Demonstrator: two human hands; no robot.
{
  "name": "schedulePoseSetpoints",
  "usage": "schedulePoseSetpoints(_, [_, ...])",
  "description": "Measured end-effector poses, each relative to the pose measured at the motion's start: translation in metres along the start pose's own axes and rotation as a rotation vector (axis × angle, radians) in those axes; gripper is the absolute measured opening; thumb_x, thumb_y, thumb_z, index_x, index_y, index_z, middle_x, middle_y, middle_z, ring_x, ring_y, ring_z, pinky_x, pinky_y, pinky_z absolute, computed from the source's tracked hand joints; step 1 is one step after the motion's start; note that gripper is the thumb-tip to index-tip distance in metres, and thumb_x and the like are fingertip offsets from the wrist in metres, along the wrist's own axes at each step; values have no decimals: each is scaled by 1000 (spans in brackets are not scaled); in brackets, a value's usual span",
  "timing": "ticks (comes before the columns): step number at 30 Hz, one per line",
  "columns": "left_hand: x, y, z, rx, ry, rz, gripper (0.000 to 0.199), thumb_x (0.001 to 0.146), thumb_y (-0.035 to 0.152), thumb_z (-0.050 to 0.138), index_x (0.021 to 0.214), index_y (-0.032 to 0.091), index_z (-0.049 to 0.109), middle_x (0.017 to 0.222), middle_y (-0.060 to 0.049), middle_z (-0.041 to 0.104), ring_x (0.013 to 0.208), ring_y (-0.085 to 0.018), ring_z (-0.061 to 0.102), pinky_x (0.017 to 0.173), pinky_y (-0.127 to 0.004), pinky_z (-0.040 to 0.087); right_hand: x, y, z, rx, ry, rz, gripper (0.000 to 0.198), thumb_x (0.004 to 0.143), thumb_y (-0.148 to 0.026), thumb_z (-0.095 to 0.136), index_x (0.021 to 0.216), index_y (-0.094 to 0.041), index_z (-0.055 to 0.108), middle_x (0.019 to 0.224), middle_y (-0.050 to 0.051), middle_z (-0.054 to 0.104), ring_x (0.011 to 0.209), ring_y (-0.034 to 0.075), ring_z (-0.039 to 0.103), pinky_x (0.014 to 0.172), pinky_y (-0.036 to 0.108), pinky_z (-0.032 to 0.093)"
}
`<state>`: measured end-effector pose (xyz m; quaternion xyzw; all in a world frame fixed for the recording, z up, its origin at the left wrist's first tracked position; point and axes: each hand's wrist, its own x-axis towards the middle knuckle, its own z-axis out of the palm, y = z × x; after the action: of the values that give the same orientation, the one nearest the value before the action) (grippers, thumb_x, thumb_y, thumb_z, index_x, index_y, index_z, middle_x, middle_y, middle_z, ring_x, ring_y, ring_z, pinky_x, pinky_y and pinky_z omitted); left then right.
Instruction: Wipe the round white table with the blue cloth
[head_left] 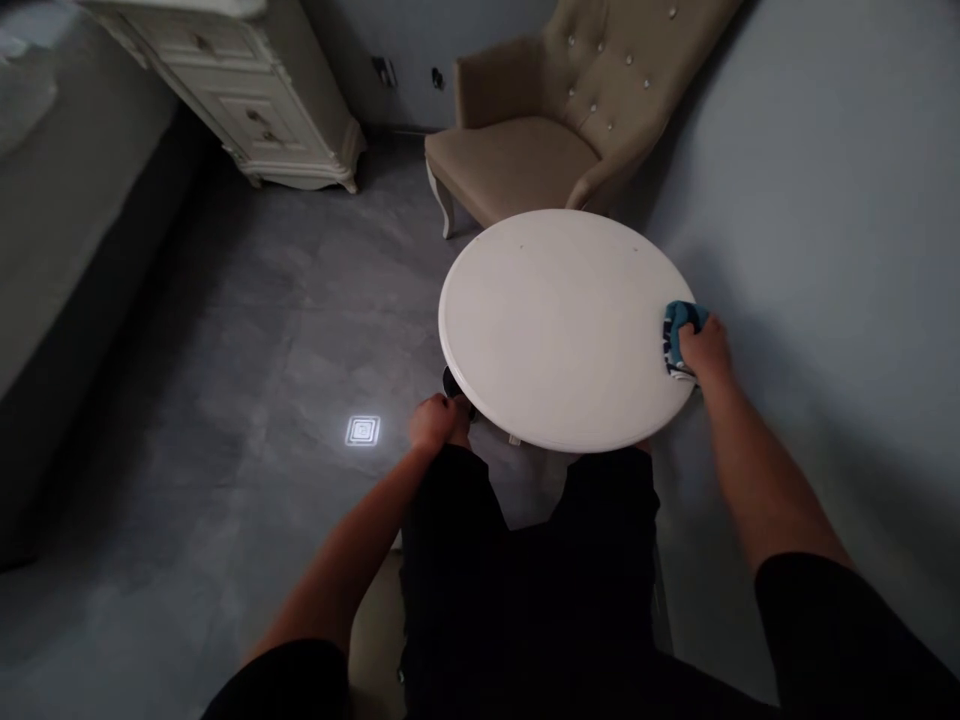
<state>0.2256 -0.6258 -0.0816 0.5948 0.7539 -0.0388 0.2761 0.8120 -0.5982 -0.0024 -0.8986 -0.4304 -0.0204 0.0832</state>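
Note:
A round white table stands in front of my knees, its top seen from above. My right hand is closed on a folded blue cloth with dark and white patterning. It presses the cloth onto the tabletop at the right edge. My left hand is closed beside my left knee, below the left rim of the table. A dark object shows just beyond its fingers, partly under the tabletop. Whether that hand holds anything is hidden.
A tan tufted armchair stands right behind the table. At the back left is a white cabinet with drawers, and a bed runs along the left. The grey wall is close on my right. A bright square patch shows on the floor.

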Motion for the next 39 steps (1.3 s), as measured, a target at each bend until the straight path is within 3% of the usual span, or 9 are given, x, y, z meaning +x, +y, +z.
schedulePoseSetpoints(6, [7,-5,-11,-40,-20,-14,50,116,48,46,123,21,88,128,-21,87,121,-37,82,94,-42,61,90,-84,-8,28,-153,102,73,119,-40,43,183,-6,42,178,39,47,154,45,58,122,61,46])
schedulePoseSetpoints(11, [16,-8,-17,-53,-42,-21,51,117,48,45,122,24,89,128,-19,88,118,-37,83,93,-42,60,149,-172,5,-15,-162,-1,65,121,-47,43,178,-18,52,180,32,48,158,48,53,126,76,39])
schedulePoseSetpoints(15, [22,-8,-19,-76,-55,-35,48,117,48,48,125,24,89,129,-18,88,118,-36,83,93,-40,59,165,-266,17,-106,-165,-200,73,125,-46,22,179,-6,48,185,36,39,167,47,42,130,73,35])
schedulePoseSetpoints(19, [26,-7,-19,-82,-53,-41,45,117,45,51,128,23,88,132,-19,87,121,-38,82,95,-41,60,154,-367,29,-166,-212,-459,87,119,-38,0,177,11,42,186,43,29,173,47,32,132,73,28])
schedulePoseSetpoints(23, [26,-5,-20,-77,-56,-64,44,117,44,51,124,23,89,131,-18,87,121,-37,83,95,-40,59,110,-452,40,-21,-285,-687,67,120,-40,41,177,-7,52,188,24,43,173,52,31,138,85,15])
schedulePoseSetpoints(27, [21,-3,-23,-69,-50,-100,48,118,47,49,120,21,89,128,-20,87,119,-36,83,94,-39,59,20,-498,39,99,-348,-944,58,116,-40,52,165,-12,69,182,15,55,173,52,31,142,85,8])
schedulePoseSetpoints(32, [10,-7,-24,-131,34,-179,44,117,41,48,123,21,88,132,-20,87,119,-34,82,92,-38,58,-133,-458,10,127,-400,-1314,49,111,-41,66,153,-18,80,179,7,61,177,47,28,146,77,7])
schedulePoseSetpoints(35, [2,-13,-23,-142,88,-211,46,119,39,44,124,21,86,132,-20,86,120,-33,82,92,-37,57,-213,-378,-12,129,-409,-1486,43,107,-42,70,143,-22,85,181,0,59,181,42,24,150,69,5])
schedulePoseSetpoints(39, [-6,-18,-19,-112,131,-200,49,120,36,38,125,19,84,136,-22,85,125,-33,81,94,-37,57,-276,-240,-28,183,-440,-1469,49,104,-40,66,147,-56,81,186,-27,38,186,28,18,155,58,13])
